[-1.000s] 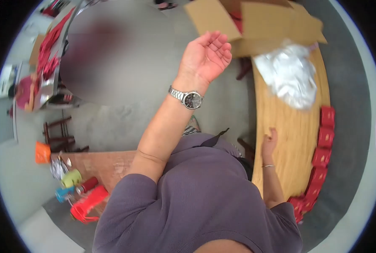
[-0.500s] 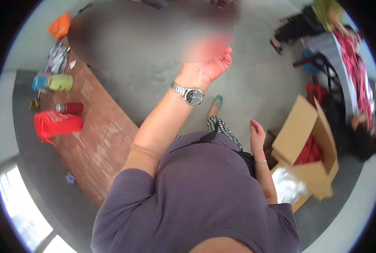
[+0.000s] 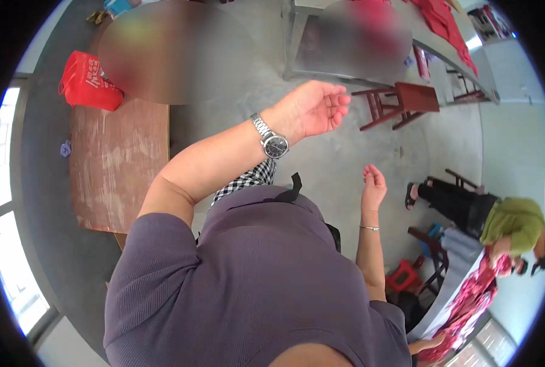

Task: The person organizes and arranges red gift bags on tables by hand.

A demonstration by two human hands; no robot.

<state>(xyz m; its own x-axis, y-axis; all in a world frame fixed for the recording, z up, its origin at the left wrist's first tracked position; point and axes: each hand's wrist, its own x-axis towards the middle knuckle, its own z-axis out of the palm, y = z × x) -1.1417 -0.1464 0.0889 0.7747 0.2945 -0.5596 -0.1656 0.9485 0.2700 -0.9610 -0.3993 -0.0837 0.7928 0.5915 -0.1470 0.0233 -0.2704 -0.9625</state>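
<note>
My left hand point(image 3: 318, 110) hangs in the air in front of my body, palm showing. Its fingers bend loosely and hold nothing. A steel wristwatch point(image 3: 275, 145) with a dark face sits on that wrist. Lower and to the right, my right hand point(image 3: 373, 186) is also in the air, thumb and fingers slightly bent, with nothing visible in it. A thin bracelet point(image 3: 369, 227) circles its wrist. Neither hand touches an object. The thing nearest my left hand in view is a reddish-brown wooden stool point(image 3: 416, 98) on the floor beyond it.
A worn wooden table point(image 3: 122, 165) on the left bears a red bag point(image 3: 92, 79). Ahead stands a metal-edged table point(image 3: 346, 78) with red cloth point(image 3: 441, 27). On the right, a person in green point(image 3: 514, 223) bends over a table with red fabric point(image 3: 468, 306); a red plastic stool point(image 3: 404, 275) is nearby.
The view has swung right: the metal-edged table and wooden stool have appeared, while the cardboard box has left view. My left hand is slightly lower, its fingers more visible; both hands remain empty.
</note>
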